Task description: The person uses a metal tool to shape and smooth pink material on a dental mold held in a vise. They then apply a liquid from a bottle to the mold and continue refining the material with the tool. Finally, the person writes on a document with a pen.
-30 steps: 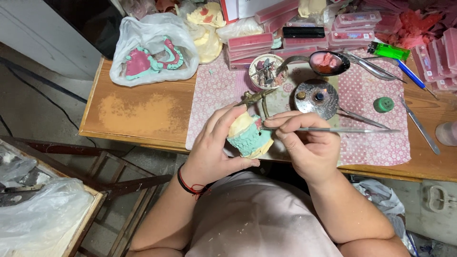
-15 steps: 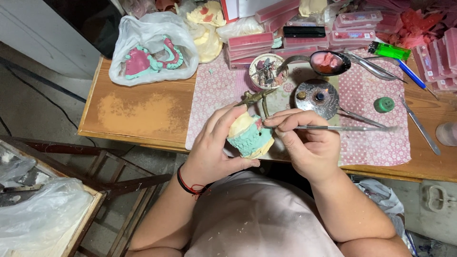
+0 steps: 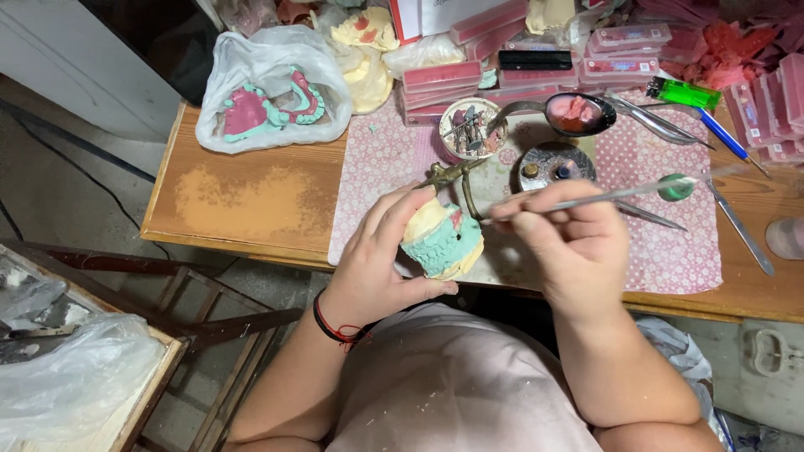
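— Plaster, is that what the left hand (image 3: 381, 268) has hold of?

— It looks so; a dental cast (image 3: 442, 241), cream on top, with a band of teal along the side and a small patch of pink near the upper edge; the teal part has a scalloped, tooth-like surface.

— Where is it?

— Held above the near edge of the table (image 3: 251, 197), in front of the person's chest; the left grip is clamped on it, fingers curled over the top and thumb under the base.

— And the right hand (image 3: 574, 243)?

— Its grip is pinched together on a thin metal tool (image 3: 603, 197); the tip points left and meets the cast near the pink patch; the handle runs off to the right.

— Anything around it?

— A pink dotted mat (image 3: 377, 159) lies under the hands; on it stand a small cup of burs (image 3: 471, 130), a round metal dish (image 3: 557, 163) and a spoon (image 3: 578, 113) with pink wax; a white bag (image 3: 268, 88) with a pink and teal mould sits well apart to the left.
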